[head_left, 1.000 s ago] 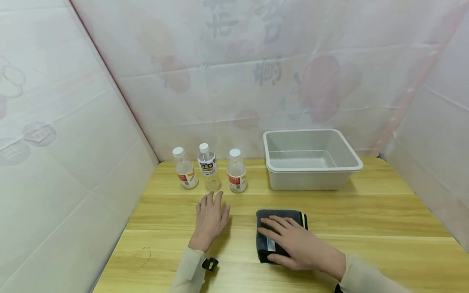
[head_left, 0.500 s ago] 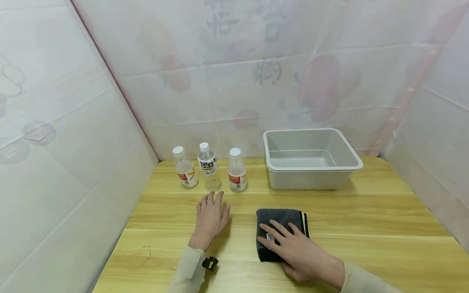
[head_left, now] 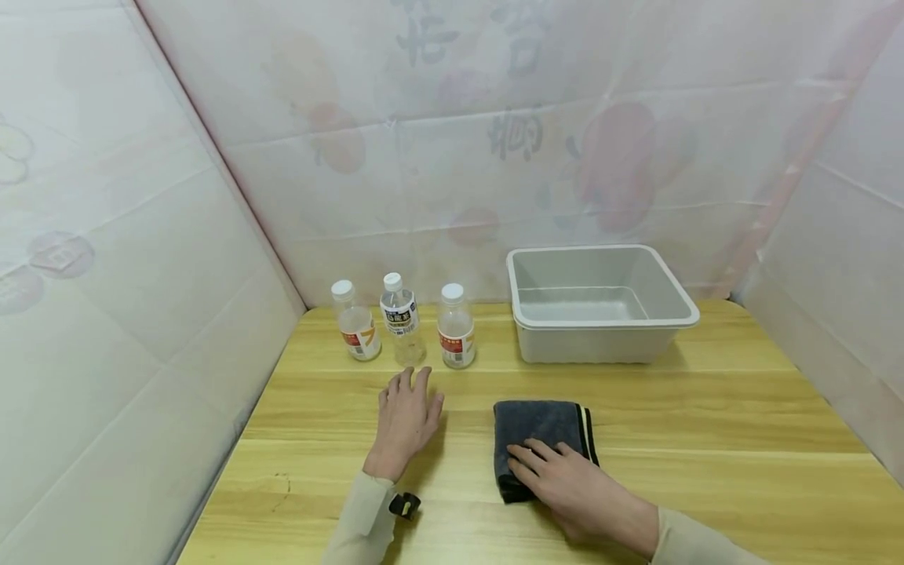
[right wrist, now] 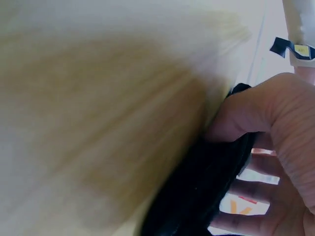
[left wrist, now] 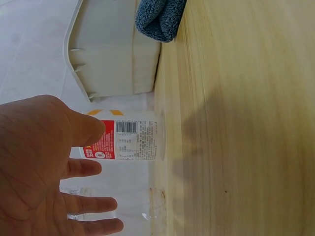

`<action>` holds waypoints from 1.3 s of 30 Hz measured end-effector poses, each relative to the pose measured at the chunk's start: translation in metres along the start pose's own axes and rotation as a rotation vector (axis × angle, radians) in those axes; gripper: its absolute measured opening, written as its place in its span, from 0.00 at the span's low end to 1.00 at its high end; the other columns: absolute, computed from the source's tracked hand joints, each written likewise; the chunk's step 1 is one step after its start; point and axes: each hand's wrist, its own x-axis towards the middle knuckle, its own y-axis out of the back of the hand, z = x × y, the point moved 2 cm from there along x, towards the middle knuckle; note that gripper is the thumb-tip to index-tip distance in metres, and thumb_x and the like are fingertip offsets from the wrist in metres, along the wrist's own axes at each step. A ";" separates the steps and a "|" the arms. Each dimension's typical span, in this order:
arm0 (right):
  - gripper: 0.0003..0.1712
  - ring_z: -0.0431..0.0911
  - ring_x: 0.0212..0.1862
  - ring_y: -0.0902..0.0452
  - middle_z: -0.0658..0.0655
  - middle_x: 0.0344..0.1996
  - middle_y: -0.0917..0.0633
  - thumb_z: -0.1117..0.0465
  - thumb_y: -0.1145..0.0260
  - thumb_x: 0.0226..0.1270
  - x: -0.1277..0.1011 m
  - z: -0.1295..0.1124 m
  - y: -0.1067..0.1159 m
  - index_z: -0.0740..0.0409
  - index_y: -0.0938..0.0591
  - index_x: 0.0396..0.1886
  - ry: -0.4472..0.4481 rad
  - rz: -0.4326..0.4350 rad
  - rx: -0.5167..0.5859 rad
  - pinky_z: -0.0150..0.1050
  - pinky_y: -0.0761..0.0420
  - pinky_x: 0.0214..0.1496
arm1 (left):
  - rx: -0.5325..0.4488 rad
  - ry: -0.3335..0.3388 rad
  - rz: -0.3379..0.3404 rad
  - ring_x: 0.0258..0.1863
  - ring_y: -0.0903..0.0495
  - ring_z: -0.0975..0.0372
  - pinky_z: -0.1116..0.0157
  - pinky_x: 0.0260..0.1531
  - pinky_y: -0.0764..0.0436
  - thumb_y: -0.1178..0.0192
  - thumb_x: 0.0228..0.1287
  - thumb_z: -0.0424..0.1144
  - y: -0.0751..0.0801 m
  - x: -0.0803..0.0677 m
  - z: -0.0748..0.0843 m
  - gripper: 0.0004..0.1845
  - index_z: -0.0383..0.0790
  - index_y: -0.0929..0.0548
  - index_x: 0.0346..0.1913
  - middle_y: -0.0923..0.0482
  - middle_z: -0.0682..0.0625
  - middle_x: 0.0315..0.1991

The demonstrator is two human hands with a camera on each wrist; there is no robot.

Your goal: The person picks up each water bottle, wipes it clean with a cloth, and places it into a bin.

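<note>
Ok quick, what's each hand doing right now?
Left hand: open, flat on the table, holding nothing.
Right hand: gripping the folded grey towel.

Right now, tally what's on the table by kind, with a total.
Bottles: 3, clear with white caps: left, middle, right.
Tubs: 1, grey plastic tub.
Cloths: 1, folded dark grey cloth, under the right hand.
Total: 5.

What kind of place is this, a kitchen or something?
Probably a makeshift recording booth, not a kitchen: a wooden table walled by printed plastic sheeting, with only three bottles, a grey tub and a folded cloth.
</note>
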 end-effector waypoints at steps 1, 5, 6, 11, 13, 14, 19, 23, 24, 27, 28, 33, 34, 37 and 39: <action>0.35 0.51 0.67 0.24 0.52 0.71 0.25 0.54 0.30 0.66 0.000 0.000 0.000 0.49 0.29 0.72 -0.001 -0.002 0.006 0.49 0.14 0.51 | 0.001 -0.001 0.001 0.65 0.28 0.37 0.37 0.60 0.26 0.44 0.76 0.49 0.000 0.000 0.000 0.25 0.41 0.28 0.68 0.28 0.32 0.67; 0.33 0.49 0.59 0.19 0.53 0.62 0.19 0.61 0.28 0.64 0.003 0.005 0.001 0.52 0.28 0.68 -0.028 0.055 0.098 0.44 0.14 0.47 | -0.001 0.004 -0.005 0.66 0.28 0.37 0.37 0.60 0.26 0.44 0.76 0.49 0.001 0.000 -0.001 0.24 0.41 0.28 0.68 0.28 0.33 0.67; 0.30 0.48 0.55 0.18 0.52 0.57 0.16 0.63 0.30 0.64 0.004 0.007 0.002 0.52 0.27 0.65 -0.045 0.082 0.132 0.41 0.14 0.44 | 0.000 0.005 -0.003 0.65 0.28 0.37 0.37 0.60 0.26 0.44 0.76 0.49 0.002 0.000 0.000 0.24 0.41 0.27 0.68 0.28 0.33 0.67; 0.21 0.38 0.34 0.22 0.47 0.35 0.17 0.70 0.37 0.58 0.008 0.024 0.006 0.52 0.25 0.52 -0.112 0.219 0.326 0.31 0.24 0.27 | 0.005 0.006 0.000 0.65 0.28 0.37 0.37 0.59 0.25 0.44 0.76 0.49 0.003 -0.001 -0.001 0.24 0.41 0.27 0.67 0.28 0.33 0.66; 0.21 0.36 0.36 0.25 0.45 0.36 0.20 0.71 0.37 0.56 0.009 0.031 0.007 0.51 0.24 0.50 -0.118 0.242 0.383 0.32 0.24 0.30 | 0.000 0.010 -0.007 0.65 0.28 0.37 0.37 0.59 0.26 0.44 0.76 0.49 0.003 -0.001 -0.001 0.24 0.41 0.26 0.67 0.27 0.33 0.66; 0.21 0.36 0.38 0.26 0.46 0.38 0.20 0.71 0.37 0.56 0.009 0.035 0.008 0.51 0.23 0.49 -0.118 0.252 0.409 0.33 0.22 0.33 | -0.003 0.011 -0.011 0.65 0.27 0.37 0.37 0.59 0.25 0.44 0.76 0.49 0.003 -0.001 -0.001 0.23 0.41 0.26 0.67 0.27 0.33 0.66; 0.21 0.37 0.48 0.21 0.47 0.47 0.17 0.72 0.38 0.59 0.014 0.054 0.012 0.52 0.21 0.52 -0.130 0.245 0.558 0.41 0.16 0.49 | -0.033 0.000 -0.010 0.63 0.25 0.39 0.38 0.58 0.24 0.42 0.74 0.47 0.003 0.002 -0.002 0.23 0.40 0.25 0.65 0.24 0.35 0.63; 0.23 0.44 0.54 0.18 0.53 0.52 0.14 0.71 0.40 0.63 0.019 0.067 0.013 0.54 0.21 0.58 -0.164 0.227 0.626 0.48 0.16 0.54 | -0.068 -0.040 0.023 0.58 0.21 0.42 0.41 0.54 0.20 0.39 0.72 0.44 0.002 0.005 -0.001 0.21 0.39 0.23 0.63 0.20 0.37 0.59; 0.23 0.46 0.56 0.18 0.54 0.54 0.14 0.69 0.41 0.65 0.019 0.069 0.012 0.54 0.21 0.59 -0.175 0.220 0.635 0.49 0.16 0.56 | -0.082 -0.053 0.036 0.56 0.20 0.42 0.42 0.53 0.19 0.39 0.72 0.44 0.003 0.005 0.000 0.21 0.39 0.23 0.62 0.19 0.38 0.57; 0.21 0.49 0.58 0.18 0.55 0.56 0.15 0.64 0.39 0.69 0.022 0.076 0.010 0.53 0.21 0.61 -0.200 0.201 0.658 0.52 0.18 0.59 | -0.099 -0.093 0.080 0.51 0.18 0.45 0.47 0.49 0.17 0.38 0.71 0.42 0.003 0.008 0.002 0.20 0.37 0.22 0.61 0.18 0.38 0.54; 0.20 0.49 0.57 0.18 0.54 0.56 0.15 0.62 0.38 0.71 0.023 0.077 0.008 0.52 0.21 0.61 -0.206 0.196 0.663 0.52 0.18 0.58 | -0.107 -0.100 0.091 0.50 0.18 0.45 0.48 0.48 0.17 0.38 0.70 0.41 0.004 0.010 0.004 0.21 0.37 0.23 0.61 0.17 0.38 0.54; 0.21 0.42 0.47 0.19 0.48 0.46 0.15 0.52 0.33 0.71 0.028 0.086 0.001 0.53 0.21 0.60 -0.236 0.204 0.679 0.44 0.18 0.49 | -0.125 -0.114 0.145 0.49 0.17 0.46 0.50 0.47 0.16 0.37 0.69 0.40 0.005 0.021 0.010 0.25 0.36 0.26 0.65 0.18 0.37 0.55; 0.22 0.41 0.45 0.20 0.49 0.45 0.16 0.51 0.32 0.70 0.029 0.087 0.000 0.54 0.21 0.60 -0.245 0.213 0.675 0.43 0.19 0.47 | -0.129 -0.115 0.157 0.49 0.17 0.46 0.50 0.48 0.16 0.37 0.68 0.40 0.006 0.024 0.011 0.26 0.36 0.27 0.66 0.18 0.37 0.55; 0.27 0.43 0.43 0.21 0.52 0.47 0.18 0.48 0.30 0.68 0.031 0.092 -0.002 0.55 0.22 0.61 -0.286 0.231 0.636 0.43 0.20 0.44 | -0.137 -0.124 0.190 0.51 0.18 0.46 0.50 0.51 0.17 0.37 0.68 0.40 0.008 0.032 0.015 0.28 0.36 0.30 0.68 0.20 0.37 0.55; 0.31 0.48 0.47 0.19 0.55 0.53 0.20 0.45 0.30 0.67 0.031 0.094 -0.003 0.56 0.23 0.63 -0.314 0.220 0.612 0.47 0.18 0.47 | -0.147 -0.137 0.220 0.52 0.18 0.45 0.50 0.53 0.17 0.36 0.66 0.39 0.008 0.036 0.018 0.30 0.35 0.31 0.69 0.21 0.36 0.55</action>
